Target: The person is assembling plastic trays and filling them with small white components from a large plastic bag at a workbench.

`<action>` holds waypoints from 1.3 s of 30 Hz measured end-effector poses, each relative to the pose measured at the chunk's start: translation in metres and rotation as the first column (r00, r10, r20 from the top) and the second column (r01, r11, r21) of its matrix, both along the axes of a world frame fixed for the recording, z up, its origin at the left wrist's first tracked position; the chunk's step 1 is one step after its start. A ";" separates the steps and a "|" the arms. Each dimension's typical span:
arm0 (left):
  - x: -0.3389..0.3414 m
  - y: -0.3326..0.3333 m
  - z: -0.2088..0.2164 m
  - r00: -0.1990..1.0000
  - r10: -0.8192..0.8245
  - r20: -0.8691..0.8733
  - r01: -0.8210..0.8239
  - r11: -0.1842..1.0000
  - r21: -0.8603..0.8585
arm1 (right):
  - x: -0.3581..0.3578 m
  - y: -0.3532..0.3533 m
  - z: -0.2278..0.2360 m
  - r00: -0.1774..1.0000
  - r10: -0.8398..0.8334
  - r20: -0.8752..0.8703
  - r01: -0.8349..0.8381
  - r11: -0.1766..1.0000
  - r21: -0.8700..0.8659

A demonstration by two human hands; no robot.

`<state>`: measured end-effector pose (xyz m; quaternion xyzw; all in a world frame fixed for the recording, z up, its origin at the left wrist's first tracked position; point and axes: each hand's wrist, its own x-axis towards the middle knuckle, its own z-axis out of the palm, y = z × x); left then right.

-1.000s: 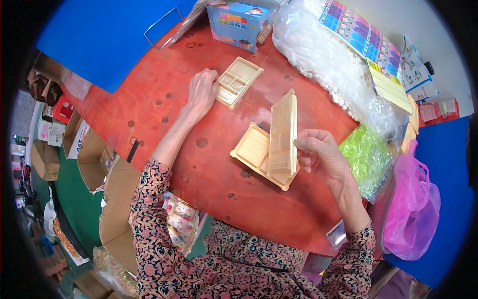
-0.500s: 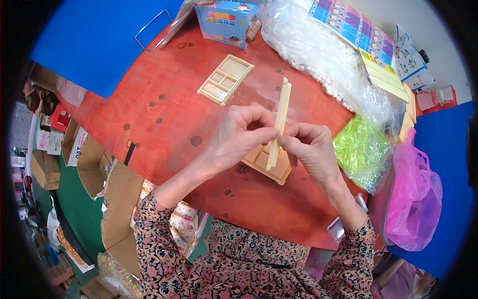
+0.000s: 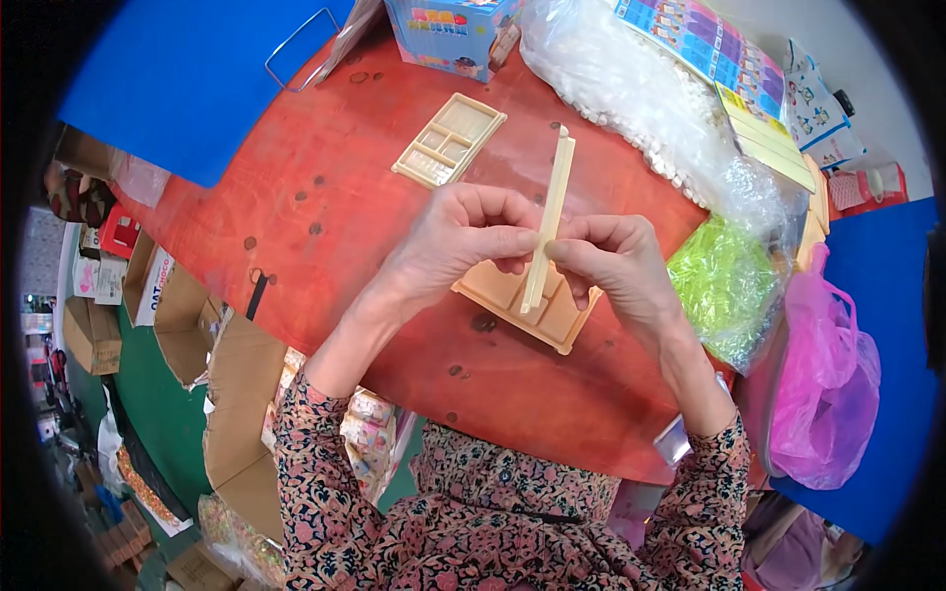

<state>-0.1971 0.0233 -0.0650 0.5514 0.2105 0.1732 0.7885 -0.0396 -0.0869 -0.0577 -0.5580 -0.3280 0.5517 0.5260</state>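
A long, thin cream plastic strip (image 3: 555, 192) stands out nearly lengthwise from me, its stepped edge showing. My left hand (image 3: 434, 246) pinches it from the left between thumb and fingertips. From the other side my right hand (image 3: 631, 266) pinches it at about the same spot, thumb against the strip. Below the hands, a tan tray (image 3: 503, 286) with raised dividers lies on the table, partly covered by the strip and fingers. Farther off to the left rests a similar cream tray (image 3: 473, 120) with several compartments.
White pellets in a clear plastic bag (image 3: 611, 79) lie at the back right. Beside them are a bag of bright green material (image 3: 719, 286) and a pink plastic bag (image 3: 823, 394). A blue box (image 3: 448, 34) stands at the back; open cardboard boxes (image 3: 241, 394) sit left of the red table (image 3: 345, 246).
Both hands and the strip have shifted slightly away from me and left, still pinching it. The view has tilted a little, and more of the near tray shows.
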 end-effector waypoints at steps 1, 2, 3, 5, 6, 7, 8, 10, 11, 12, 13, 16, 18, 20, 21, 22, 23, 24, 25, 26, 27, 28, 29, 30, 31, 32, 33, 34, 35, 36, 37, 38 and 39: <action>-0.002 0.000 0.001 1.000 -0.026 -0.006 0.026 1.000 -0.015 | 0.000 -0.001 0.000 1.000 0.012 -0.008 -0.012 1.000 -0.007; -0.004 0.000 -0.001 1.000 -0.026 -0.008 0.026 0.999 -0.018 | 0.000 -0.001 0.000 1.000 0.023 -0.017 -0.024 1.000 -0.014; -0.006 0.000 -0.003 0.999 -0.039 -0.025 0.038 0.999 -0.027 | 0.000 -0.002 0.001 1.000 0.023 -0.019 -0.023 1.000 -0.017; -0.008 -0.002 -0.004 0.998 -0.052 -0.045 0.051 0.998 -0.038 | 0.000 -0.002 0.002 0.999 0.045 -0.031 -0.045 0.999 -0.014; -0.009 -0.003 -0.003 0.997 -0.048 -0.053 0.045 0.998 -0.049 | 0.000 -0.001 0.002 0.998 0.044 -0.033 -0.045 0.999 -0.017; -0.010 -0.004 -0.003 0.997 -0.044 -0.061 0.040 0.997 -0.059 | 0.001 -0.001 0.002 0.998 0.051 -0.039 -0.052 0.998 -0.019; -0.009 -0.005 -0.004 0.997 -0.045 -0.063 0.041 0.997 -0.061 | 0.002 -0.001 0.002 0.997 0.057 -0.045 -0.058 0.998 -0.021; -0.009 -0.008 -0.004 1.000 -0.011 -0.006 0.010 0.996 -0.090 | 0.002 -0.001 0.001 0.997 0.067 -0.049 -0.068 0.998 -0.010; -0.010 -0.009 -0.004 1.000 -0.011 -0.008 0.010 0.996 -0.091 | 0.002 -0.001 0.001 0.996 0.076 -0.051 -0.076 0.997 0.002; -0.010 -0.010 -0.004 1.000 0.001 -0.016 -0.002 0.997 -0.075 | 0.002 -0.001 0.001 0.996 0.075 -0.052 -0.075 0.997 0.001; -0.010 -0.010 -0.004 1.000 0.012 -0.023 -0.013 0.998 -0.059 | 0.001 -0.002 0.001 0.995 0.079 -0.059 -0.079 0.997 -0.004; -0.009 -0.013 -0.004 0.999 0.038 -0.016 -0.039 0.997 -0.070 | 0.000 -0.002 -0.001 0.994 0.084 -0.067 -0.085 0.996 -0.006; -0.010 -0.014 -0.004 0.999 0.048 -0.024 -0.049 0.998 -0.047 | 0.000 -0.002 -0.002 0.994 0.087 -0.068 -0.088 0.996 -0.002; -0.011 -0.017 -0.001 0.998 0.059 -0.030 -0.060 0.998 -0.023 | 0.000 -0.002 -0.002 0.993 0.091 -0.077 -0.092 0.996 -0.008; -0.010 -0.019 0.001 0.994 0.097 -0.051 -0.098 0.995 -0.026 | 0.000 -0.002 -0.002 0.993 0.089 -0.077 -0.090 0.996 -0.010; -0.009 -0.022 0.001 0.988 0.135 -0.071 -0.137 0.990 -0.028 | 0.000 -0.002 -0.001 0.997 0.059 -0.057 -0.061 0.998 -0.022; -0.008 -0.024 0.000 0.989 0.133 -0.071 -0.136 0.990 -0.030 | 0.000 -0.002 0.000 0.999 0.030 -0.036 -0.032 0.999 -0.033; -0.008 -0.027 0.000 0.984 0.168 -0.054 -0.168 0.986 0.004 | -0.001 -0.002 0.000 0.999 0.032 -0.038 -0.034 0.999 -0.032; -0.008 -0.028 -0.001 0.979 0.202 -0.036 -0.201 0.979 0.037 | -0.003 -0.002 0.000 0.999 0.040 -0.016 -0.039 0.999 0.006; -0.009 -0.027 -0.003 0.978 0.204 -0.037 -0.202 0.979 0.038 | -0.005 -0.002 0.000 0.999 0.046 0.006 -0.046 0.998 0.043; -0.012 -0.025 -0.005 0.981 0.189 -0.039 -0.186 0.980 0.065 | -0.007 -0.003 0.001 0.999 0.048 0.004 -0.048 0.998 0.045; -0.014 -0.024 -0.005 0.984 0.173 -0.041 -0.169 0.981 0.092 | -0.009 -0.003 0.003 0.998 0.053 0.020 -0.054 0.997 0.058; -0.015 -0.024 -0.004 0.984 0.175 -0.042 -0.171 0.981 0.094 | -0.011 -0.003 0.006 0.998 0.057 0.036 -0.060 0.996 0.071; -0.016 -0.023 -0.005 0.989 0.145 -0.016 -0.144 0.989 0.039 | -0.010 -0.003 0.008 0.998 0.056 0.037 -0.058 0.996 0.069; -0.016 -0.022 -0.006 0.993 0.115 0.010 -0.115 0.993 -0.016 | -0.009 -0.003 0.010 0.996 0.081 0.045 -0.084 0.994 0.064; -0.016 -0.022 -0.007 0.993 0.114 0.010 -0.113 0.993 -0.018 | -0.009 -0.003 0.010 0.993 0.106 0.054 -0.109 0.992 0.058; -0.017 -0.022 -0.007 0.995 0.098 0.030 -0.097 0.994 -0.052 | -0.009 -0.003 0.010 0.993 0.106 0.054 -0.109 0.992 0.058; -0.017 -0.021 -0.007 0.995 0.083 0.050 -0.079 0.993 -0.085 | -0.008 -0.003 0.010 0.994 0.110 0.029 -0.111 0.992 0.062; -0.016 -0.021 -0.007 0.995 0.083 0.051 -0.078 0.993 -0.084 | -0.008 -0.002 0.009 0.994 0.114 0.004 -0.114 0.991 0.065; -0.016 -0.020 -0.009 0.994 0.080 0.074 -0.073 0.992 -0.101 | -0.009 -0.002 0.009 0.993 0.114 0.004 -0.114 0.991 0.067; -0.016 -0.019 -0.010 0.992 0.078 0.098 -0.066 0.991 -0.118 | -0.010 -0.001 0.009 0.995 0.103 -0.006 -0.102 0.993 0.057; -0.016 -0.019 -0.010 0.992 0.078 0.098 -0.067 0.991 -0.117 | -0.011 -0.001 0.008 0.996 0.091 -0.016 -0.090 0.995 0.047; -0.016 -0.019 -0.012 0.993 0.085 0.083 -0.077 0.993 -0.093 | -0.011 -0.001 0.007 0.996 0.089 -0.015 -0.089 0.995 0.047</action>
